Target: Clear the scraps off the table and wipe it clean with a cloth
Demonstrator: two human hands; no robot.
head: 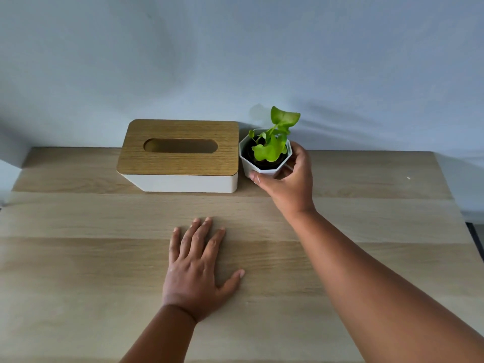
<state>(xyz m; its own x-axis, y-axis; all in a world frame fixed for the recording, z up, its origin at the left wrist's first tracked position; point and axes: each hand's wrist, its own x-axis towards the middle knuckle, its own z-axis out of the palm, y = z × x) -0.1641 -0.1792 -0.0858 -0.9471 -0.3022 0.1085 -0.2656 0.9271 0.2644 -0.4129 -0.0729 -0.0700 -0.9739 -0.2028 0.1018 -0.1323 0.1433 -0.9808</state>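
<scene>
Plain pale grey-blue wall behind, and below it a light wood-grain table (78, 258) with long plank-like bands running side to side, looking pretty bare and clean across the middle and front. Only scrap-like thing I can spot is one tiny white speck (408, 178) way over near the far right edge, too small to say what it is. At the back, up against the wall, sits a white tissue box (180, 182) with a wooden lid that has an oval slot; can't tell if there's any tissue inside. Just beside it on the right is a small white faceted pot (250, 163) with a bright green leafy plant (272, 145) in dark soil. Right hand (288, 184) is reached out to the pot, fingers curled around its right side and thumb pressed on the front face, so it's got a proper grip on it. Left hand (195, 268) lies flat on the table in the middle, palm down, fingers spread and holding nothing.
</scene>
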